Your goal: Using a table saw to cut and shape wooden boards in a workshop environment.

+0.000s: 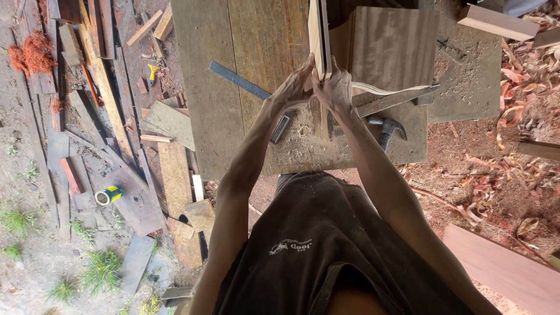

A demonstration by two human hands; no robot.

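Both hands met at 12 o'clock over the workbench (233,116). The left hand (294,90) and right hand (335,90) each grasped the lower end of 1 upright wooden strip (319,35), fingers wrapped on either side. A metal ruler (239,80) lay at 10 o'clock of the hands, a claw hammer (388,129) at 4 o'clock.

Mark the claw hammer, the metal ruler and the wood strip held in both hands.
claw hammer (387,129): head view, on its dark metal head.
metal ruler (239,81): head view, middle of the blade.
wood strip (319,35): head view, on the edge above the hands.
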